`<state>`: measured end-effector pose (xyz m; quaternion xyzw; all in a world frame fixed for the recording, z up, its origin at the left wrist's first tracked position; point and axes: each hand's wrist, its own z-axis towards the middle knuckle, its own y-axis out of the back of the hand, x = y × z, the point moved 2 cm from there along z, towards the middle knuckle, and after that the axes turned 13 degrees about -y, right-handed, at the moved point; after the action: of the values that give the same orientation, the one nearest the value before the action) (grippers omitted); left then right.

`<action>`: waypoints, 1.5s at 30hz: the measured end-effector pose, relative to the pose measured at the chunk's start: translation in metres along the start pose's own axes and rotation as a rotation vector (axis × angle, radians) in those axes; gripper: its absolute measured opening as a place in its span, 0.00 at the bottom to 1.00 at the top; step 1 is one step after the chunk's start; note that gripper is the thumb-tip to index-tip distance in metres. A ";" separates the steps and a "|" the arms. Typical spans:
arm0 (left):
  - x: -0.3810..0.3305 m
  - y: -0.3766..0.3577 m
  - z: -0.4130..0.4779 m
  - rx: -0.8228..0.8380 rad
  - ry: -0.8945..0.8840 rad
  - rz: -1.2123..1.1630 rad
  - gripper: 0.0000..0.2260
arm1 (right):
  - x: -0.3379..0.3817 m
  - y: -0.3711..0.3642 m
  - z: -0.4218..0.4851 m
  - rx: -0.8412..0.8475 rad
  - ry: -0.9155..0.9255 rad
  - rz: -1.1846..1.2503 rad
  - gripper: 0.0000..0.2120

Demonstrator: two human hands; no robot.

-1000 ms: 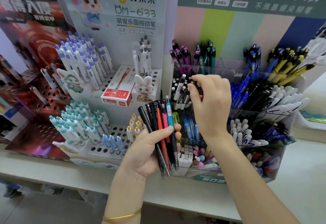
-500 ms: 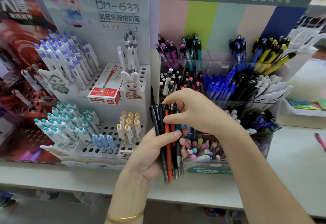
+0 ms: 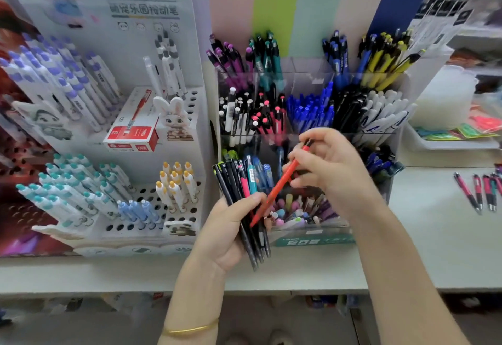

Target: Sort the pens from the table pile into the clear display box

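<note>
So the left hand (image 3: 231,225) was up in front of the clear display box (image 3: 391,181), palm facing the camera, thumb pressed across the front of a bundle of pens (image 3: 244,198) and the other fingers curled round behind it, mostly hidden. The bundle was mainly black barrels plus a pink one and a teal one, fanned a bit at the top and tips pointing down past the heel of the hand, hanging over the front of the table (image 3: 434,236). A gold bangle (image 3: 190,329) sat low on that wrist. The right hand (image 3: 331,171) came in from the lower right with the forearm slanting up across the table edge, fingers bent and pinching the upper part of an orange-red pen (image 3: 279,184). That pen ran diagonally, dark cap end up by the fingertips, lower end crossing the bundle right at the left thumb, so it was touching or very nearly touching the others. Both hands sat just in front of the box's lower compartments, which were already pretty full. To the left, the white pen stand (image 3: 152,192) stood hard up against the box, so no gap on that side. To the right there was open tabletop, with a few loose pink pens (image 3: 480,190) lying well apart from the hands near the frame edge.
</note>
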<state>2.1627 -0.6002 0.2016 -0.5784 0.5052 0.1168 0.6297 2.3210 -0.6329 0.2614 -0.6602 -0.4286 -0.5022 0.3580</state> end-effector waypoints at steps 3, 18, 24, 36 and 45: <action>0.001 0.000 -0.002 0.015 0.011 -0.028 0.05 | 0.011 0.027 0.002 -0.403 0.255 -0.036 0.10; 0.004 -0.004 -0.002 0.149 -0.056 0.030 0.12 | -0.045 0.008 0.033 -0.700 0.724 -1.225 0.13; 0.007 -0.008 -0.001 0.258 -0.051 0.086 0.14 | -0.035 0.005 0.017 -0.610 0.654 -0.886 0.13; 0.007 -0.017 0.006 0.302 -0.004 -0.001 0.10 | -0.013 -0.011 0.000 -0.017 0.037 -0.279 0.19; 0.000 -0.021 0.005 0.244 0.052 -0.066 0.08 | -0.013 -0.003 0.008 0.091 -0.101 -0.183 0.15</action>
<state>2.1806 -0.6029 0.2135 -0.5165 0.5126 0.0187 0.6856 2.3190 -0.6273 0.2475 -0.6259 -0.5268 -0.4792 0.3180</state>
